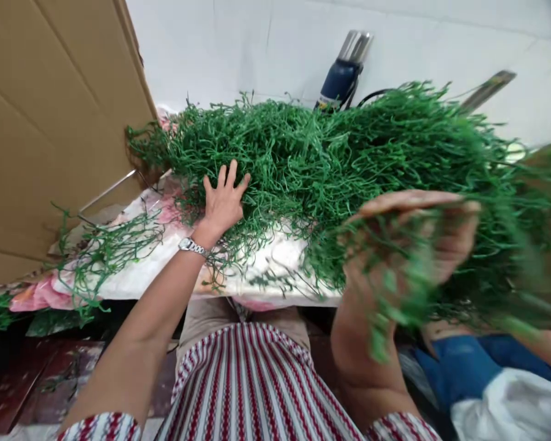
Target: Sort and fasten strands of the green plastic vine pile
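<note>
Stems inside right grip, pile under left grip

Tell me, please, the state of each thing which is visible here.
Left hand: open, fingers spread on the green heap
Green heap: loose, tangled
Right hand: curled around green strands, partly blurred
Flask: capped
Wristwatch: worn
Tablecloth: partly covered by the heap
Cardboard: standing upright
</note>
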`<state>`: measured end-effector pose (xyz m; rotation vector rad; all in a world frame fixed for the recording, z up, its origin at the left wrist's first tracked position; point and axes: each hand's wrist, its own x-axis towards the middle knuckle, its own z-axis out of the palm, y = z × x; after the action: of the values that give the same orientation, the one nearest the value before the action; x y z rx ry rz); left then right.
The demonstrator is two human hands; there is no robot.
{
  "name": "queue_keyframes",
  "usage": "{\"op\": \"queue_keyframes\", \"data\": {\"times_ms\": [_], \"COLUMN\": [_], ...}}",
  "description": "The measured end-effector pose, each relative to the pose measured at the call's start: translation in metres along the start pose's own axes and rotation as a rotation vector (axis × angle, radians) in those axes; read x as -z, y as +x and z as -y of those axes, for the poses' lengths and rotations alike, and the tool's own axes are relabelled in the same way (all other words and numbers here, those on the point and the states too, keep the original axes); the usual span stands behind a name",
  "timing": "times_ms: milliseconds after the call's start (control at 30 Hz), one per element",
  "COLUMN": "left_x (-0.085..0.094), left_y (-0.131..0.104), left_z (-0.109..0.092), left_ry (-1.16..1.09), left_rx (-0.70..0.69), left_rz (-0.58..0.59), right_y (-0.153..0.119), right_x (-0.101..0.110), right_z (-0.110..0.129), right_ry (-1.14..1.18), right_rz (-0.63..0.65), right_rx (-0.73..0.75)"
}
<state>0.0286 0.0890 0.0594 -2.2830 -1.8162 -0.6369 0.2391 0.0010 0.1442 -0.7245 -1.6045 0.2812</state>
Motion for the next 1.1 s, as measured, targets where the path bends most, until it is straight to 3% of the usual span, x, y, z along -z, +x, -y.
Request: {"op": "queue_keyframes", "data": {"times_ms": [33,100,233,333,400,467,500,533,633,700,800,933,1033,1100], "left_x": [0.002,0.012,0.039,0.058,0.07,0.083,0.089,0.095,0.103,0.098,0.083,0.066,0.056,0.051], "left_y": [-0.003,-0.015,-0.059,-0.097,-0.12,-0.14,-0.148,-0.156,-0.17,-0.173,-0.173,-0.177,-0.188,-0.198], "left_z": [0.0,0.0,-0.005,-0.016,-0.023,-0.029,-0.032,-0.035,-0.047,-0.055,-0.06,-0.055,-0.051,-0.049], "left_ry": [-0.029,-0.099,-0.343,-0.7,-0.885,-0.932,-0.887,-0.781,-0.422,-0.335,-0.388,-0.487,-0.59,-0.717], "left_rx": [-0.022,-0.061,-0.091,0.036,0.176,0.244,0.256,0.237,-0.032,-0.048,0.067,0.184,0.198,0.237], "left_rz": [0.007,0.008,-0.138,-0.374,-0.683,-0.96,-1.011,-0.966,-0.445,-0.17,-0.055,-0.008,-0.096,-0.19], "right_y": [-0.002,-0.007,-0.018,-0.029,-0.039,-0.05,-0.055,-0.06,-0.071,-0.076,-0.083,-0.091,-0.094,-0.094], "right_x": [-0.01,-0.022,-0.019,-0.016,-0.019,-0.026,-0.031,-0.036,-0.052,-0.062,-0.072,-0.071,-0.058,-0.045], "right_z": [-0.005,-0.015,-0.02,-0.012,-0.007,-0.006,-0.005,-0.005,-0.004,-0.002,0.0,-0.002,-0.006,-0.01], "right_ry": [0.067,0.117,0.002,-0.121,-0.191,-0.256,-0.289,-0.311,-0.279,-0.184,-0.044,0.022,0.013,-0.026], "right_rz": [-0.141,-0.156,0.078,0.355,0.548,0.702,0.769,0.821,0.867,0.82,0.789,0.798,0.77,0.686], "right_rx": [0.004,-0.051,-0.063,0.088,0.178,0.231,0.242,0.249,0.288,0.324,0.297,0.16,0.085,0.014]}}
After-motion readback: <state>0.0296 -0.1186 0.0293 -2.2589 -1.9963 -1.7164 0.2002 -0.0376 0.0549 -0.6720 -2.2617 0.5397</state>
